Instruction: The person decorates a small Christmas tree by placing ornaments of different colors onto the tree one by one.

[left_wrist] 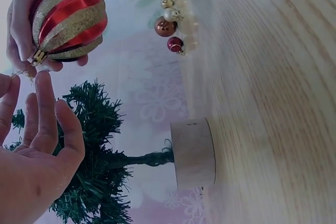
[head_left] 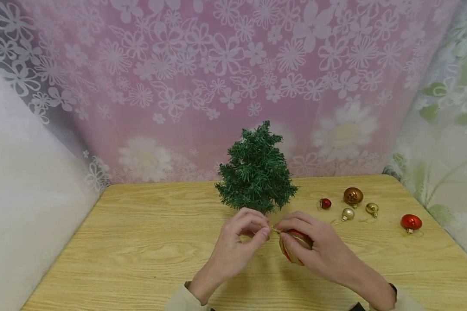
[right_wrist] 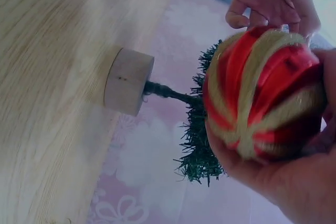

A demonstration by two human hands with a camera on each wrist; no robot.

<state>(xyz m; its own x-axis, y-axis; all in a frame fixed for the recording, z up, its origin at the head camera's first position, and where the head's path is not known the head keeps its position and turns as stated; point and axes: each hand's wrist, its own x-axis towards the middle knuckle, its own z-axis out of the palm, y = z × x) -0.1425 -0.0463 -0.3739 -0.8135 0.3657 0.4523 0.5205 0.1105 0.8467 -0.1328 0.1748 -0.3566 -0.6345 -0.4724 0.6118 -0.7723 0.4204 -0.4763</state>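
My right hand [head_left: 327, 248] grips a large Christmas bauble [left_wrist: 73, 22] with red and glittery gold stripes. Its gold cap [left_wrist: 38, 56] points toward my left hand [head_left: 233, 246]. Between thumb and forefinger, that left hand pinches the bauble's thin gold hanging string [head_left: 274, 230], while its other fingers stay loosely bent. Just beyond both hands stands a small green artificial Christmas tree [head_left: 257, 168]. The left wrist view shows its bare trunk and round wooden base [left_wrist: 193, 153]. The right palm hides part of the bauble in the head view.
Smaller baubles lie on the wooden table [head_left: 140, 242] to the right: dark red [head_left: 325, 203], brown [head_left: 353, 196], pale gold [head_left: 348, 214] and gold [head_left: 372, 209]. A bright red bauble [head_left: 411, 222] lies near the right edge. A pink floral curtain [head_left: 202, 86] hangs behind.
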